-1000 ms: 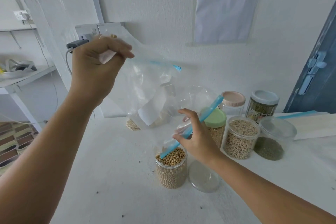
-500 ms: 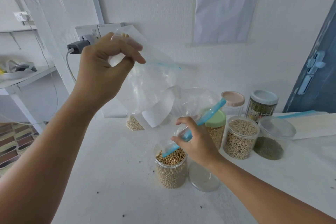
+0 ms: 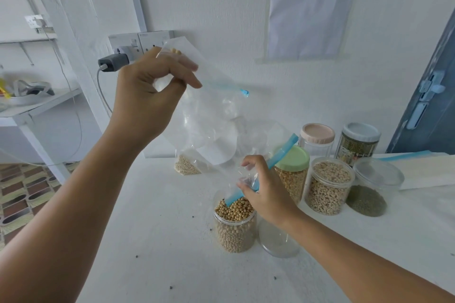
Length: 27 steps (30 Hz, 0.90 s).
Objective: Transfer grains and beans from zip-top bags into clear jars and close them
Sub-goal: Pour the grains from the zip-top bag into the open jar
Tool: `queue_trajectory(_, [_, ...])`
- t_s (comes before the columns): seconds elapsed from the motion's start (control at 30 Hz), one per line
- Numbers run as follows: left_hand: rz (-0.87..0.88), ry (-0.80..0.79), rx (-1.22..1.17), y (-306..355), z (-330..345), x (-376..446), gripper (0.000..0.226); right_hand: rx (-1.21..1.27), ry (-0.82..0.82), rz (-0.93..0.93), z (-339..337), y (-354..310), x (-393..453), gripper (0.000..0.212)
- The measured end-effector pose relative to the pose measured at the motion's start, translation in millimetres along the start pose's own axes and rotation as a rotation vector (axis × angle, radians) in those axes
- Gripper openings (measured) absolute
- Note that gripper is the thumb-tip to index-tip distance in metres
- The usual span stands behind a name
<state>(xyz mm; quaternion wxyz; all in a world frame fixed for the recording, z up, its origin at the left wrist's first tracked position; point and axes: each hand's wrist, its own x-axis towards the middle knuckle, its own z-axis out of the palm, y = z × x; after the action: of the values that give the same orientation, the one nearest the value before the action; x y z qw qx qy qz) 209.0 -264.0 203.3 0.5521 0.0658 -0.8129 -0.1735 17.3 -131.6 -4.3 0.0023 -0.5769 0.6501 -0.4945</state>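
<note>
A clear zip-top bag [image 3: 214, 115] hangs upside down, nearly empty, with one or two beans left in its raised corner. My left hand [image 3: 147, 96] pinches that bottom corner high up. My right hand [image 3: 261, 187] grips the bag's mouth with its blue zip strip, just above the open jar of soybeans [image 3: 235, 225], which is full to the rim. The strip's lower end dips into the jar. That jar's clear lid [image 3: 278, 241] lies flat on the white table [image 3: 157, 241] to its right, partly under my right wrist.
Behind stand a green-lidded jar [image 3: 293, 174], an open jar of pale beans [image 3: 328, 187], a lidded jar of green grain [image 3: 371, 192], a pink-lidded jar [image 3: 317, 138] and a white-lidded jar [image 3: 358, 142]. Another bag of grain [image 3: 186, 167] leans at the wall. A flat bag [image 3: 428, 170] lies at right.
My left hand has shifted slightly right and lower with the bag's corner. My right hand stays at the jar mouth. The bag stays inverted.
</note>
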Motion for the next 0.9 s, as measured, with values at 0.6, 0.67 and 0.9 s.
queue_trajectory(0.6, [-0.104,-0.087,0.037,-4.0,-4.2,-10.2,0.051,0.04,0.024,-0.002,5.2,-0.5,4.1,0.045])
queue_trajectory(0.67, [-0.129,-0.122,0.053,-4.7,-5.6,-12.4,0.052,0.082,0.042,0.033,5.5,0.3,5.8,0.05])
queue_trajectory(0.9, [-0.19,-0.176,0.109,-12.5,-13.9,-20.2,0.048,0.285,0.113,0.176,4.1,-2.0,8.3,0.046])
